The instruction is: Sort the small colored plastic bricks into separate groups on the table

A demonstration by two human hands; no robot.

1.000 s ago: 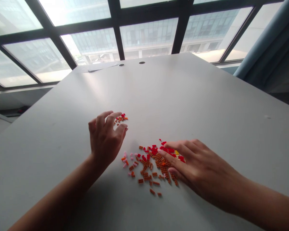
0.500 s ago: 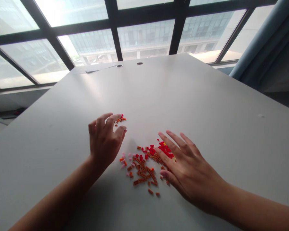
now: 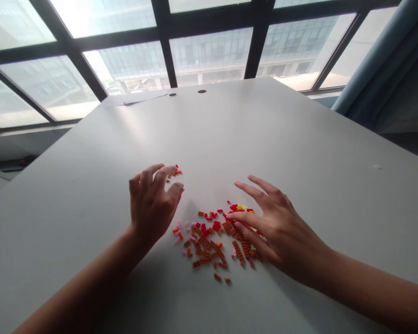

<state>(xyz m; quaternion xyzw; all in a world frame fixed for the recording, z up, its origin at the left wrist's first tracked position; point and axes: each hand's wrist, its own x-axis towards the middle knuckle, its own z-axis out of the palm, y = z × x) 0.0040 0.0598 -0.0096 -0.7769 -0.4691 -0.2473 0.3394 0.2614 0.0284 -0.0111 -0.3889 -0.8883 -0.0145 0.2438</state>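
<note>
Small toy building bricks lie in a loose pile on the white table [image 3: 209,134]. Brown bricks [image 3: 209,250] make up most of it, with red bricks [image 3: 216,225] along the top and pink bricks [image 3: 178,224] at its left edge. A few yellow bricks [image 3: 240,208] show near my right hand [image 3: 277,227], which is open over the pile's right side; its index finger and thumb are close to the bricks and hide some of them. My left hand [image 3: 155,199] is open, thumb apart from the index finger, beside a small cluster of orange bricks [image 3: 174,173].
Two round holes, a left one [image 3: 173,94] and a right one [image 3: 202,91], sit near the table's far edge. A flat sheet [image 3: 142,99] lies at the far left. Beyond are dark-framed windows [image 3: 209,21] and a blue-grey curtain [image 3: 372,69] at the right.
My right hand has lifted and turned slightly, its fingers drawn off the right side of the pile. More brown and yellow bricks now show there. My left hand has barely moved.
</note>
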